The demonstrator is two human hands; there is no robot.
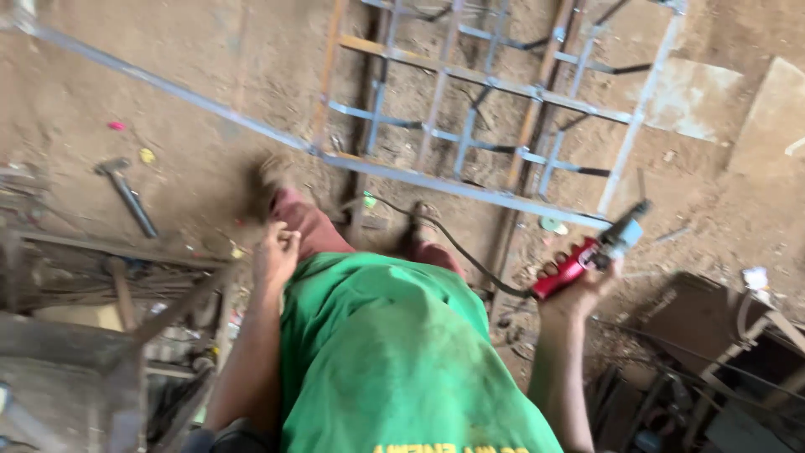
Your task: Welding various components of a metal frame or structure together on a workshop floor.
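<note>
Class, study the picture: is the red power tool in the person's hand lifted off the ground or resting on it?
Lifted. The right hand grips the red power tool in the air above the dirt floor, its black cord trailing away.

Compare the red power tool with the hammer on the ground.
The red power tool is gripped in the right hand, raised off the ground; the hammer lies untouched on the dirt, away from both hands. The power tool has a red body and trails a black cord; the hammer is dull grey, cordless.
</note>
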